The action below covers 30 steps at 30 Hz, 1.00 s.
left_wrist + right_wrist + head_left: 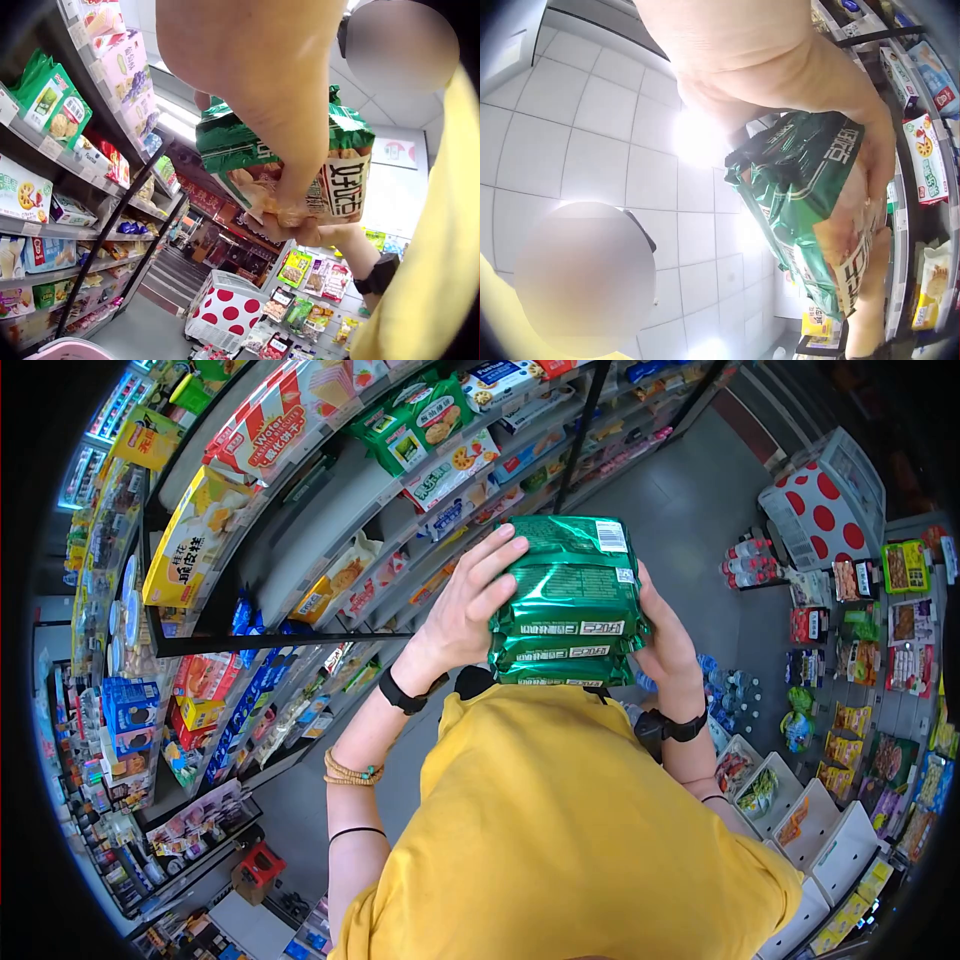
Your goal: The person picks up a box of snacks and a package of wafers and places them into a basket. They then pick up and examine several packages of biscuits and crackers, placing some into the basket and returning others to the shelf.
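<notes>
A bundle of shiny green snack packs (570, 585), layered one against another, is held in front of the chest of a person in a yellow shirt. My left hand (470, 600) grips its left side, with fingers bent over the edge. On the opposite side, my right hand (668, 635) holds it, its fingertips mostly hidden behind the packs in the head view. From the left wrist, the snack packs (341, 176) show a front with pictured food and large lettering. In the right wrist view the same green packs (802, 202) lie against the palm.
Curved store shelves on the left carry a similar green pack (415, 425), a red wafer box (290, 425) and a yellow box (195, 540). A red-dotted white bin (815, 510) stands on the grey floor (660, 490) at right. Hanging snacks and white bins (770, 795) line the right side.
</notes>
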Motion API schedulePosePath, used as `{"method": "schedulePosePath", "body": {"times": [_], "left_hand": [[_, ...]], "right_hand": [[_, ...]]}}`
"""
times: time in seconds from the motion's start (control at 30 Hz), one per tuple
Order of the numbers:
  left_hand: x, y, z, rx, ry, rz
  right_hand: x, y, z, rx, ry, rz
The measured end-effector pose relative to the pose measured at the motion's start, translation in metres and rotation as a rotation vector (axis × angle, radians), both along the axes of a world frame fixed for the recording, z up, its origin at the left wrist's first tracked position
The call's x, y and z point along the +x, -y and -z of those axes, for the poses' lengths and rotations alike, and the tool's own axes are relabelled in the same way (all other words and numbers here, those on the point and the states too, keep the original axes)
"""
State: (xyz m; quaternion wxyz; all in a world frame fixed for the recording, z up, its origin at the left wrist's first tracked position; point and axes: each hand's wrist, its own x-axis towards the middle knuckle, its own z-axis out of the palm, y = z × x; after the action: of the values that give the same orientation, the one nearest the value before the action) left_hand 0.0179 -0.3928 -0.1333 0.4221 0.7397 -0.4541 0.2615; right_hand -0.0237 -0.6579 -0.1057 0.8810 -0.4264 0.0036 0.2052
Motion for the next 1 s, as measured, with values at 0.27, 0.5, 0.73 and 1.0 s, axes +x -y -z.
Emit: {"method": "schedulePosePath", "body": {"times": [0.27, 0.5, 0.73, 1.0], "left_hand": [[-0.007, -0.001, 0.001, -0.043, -0.143, -0.029], [-0.006, 0.009, 0.022, -0.027, -0.224, -0.099], [-0.018, -0.013, 0.039, 0.371, -0.282, -0.137], [-0.022, -0.019, 0.011, 0.111, -0.676, 0.161]], "right_hand": [[-0.003, -0.002, -0.007, 0.032, -0.013, 0.029], [-0.008, -0.006, -0.010, -0.218, 0.147, 0.111], [-0.013, -0.012, -0.019, -0.247, 0.229, 0.138], [-0.004, 0.010, -0.005, 0.030, 0.045, -0.014]]}}
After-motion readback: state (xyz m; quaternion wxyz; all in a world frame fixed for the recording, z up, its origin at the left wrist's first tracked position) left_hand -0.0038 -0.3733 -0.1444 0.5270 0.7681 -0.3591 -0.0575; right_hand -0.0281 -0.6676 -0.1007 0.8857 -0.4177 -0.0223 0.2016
